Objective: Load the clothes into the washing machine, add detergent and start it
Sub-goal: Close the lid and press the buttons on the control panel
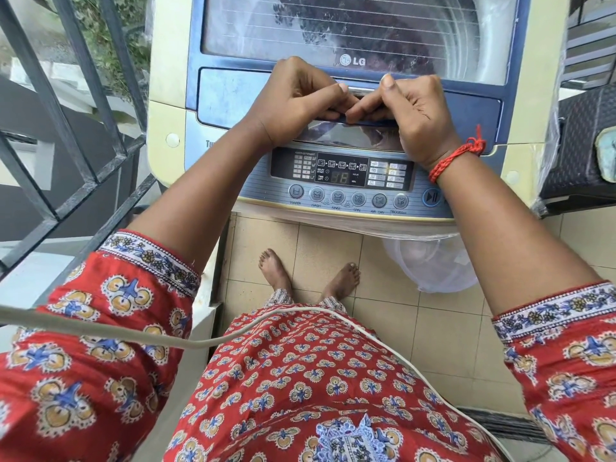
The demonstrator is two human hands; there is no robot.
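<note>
Left hand (pixel 296 95) and right hand (pixel 410 110) both clench the near lip of the blue, stiff glass-panelled washing machine lid (pixel 360 31); likely hinged, best lifted there.

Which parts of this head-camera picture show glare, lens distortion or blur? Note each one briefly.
Head view: daylight glare washes over the clear lid of the washing machine, hazing the dark clothes beneath; the wide lens bows the railing and machine edges outward; the cable near the camera is soft, while both hands, left hand and right hand, and the buttons are sharp.
</note>
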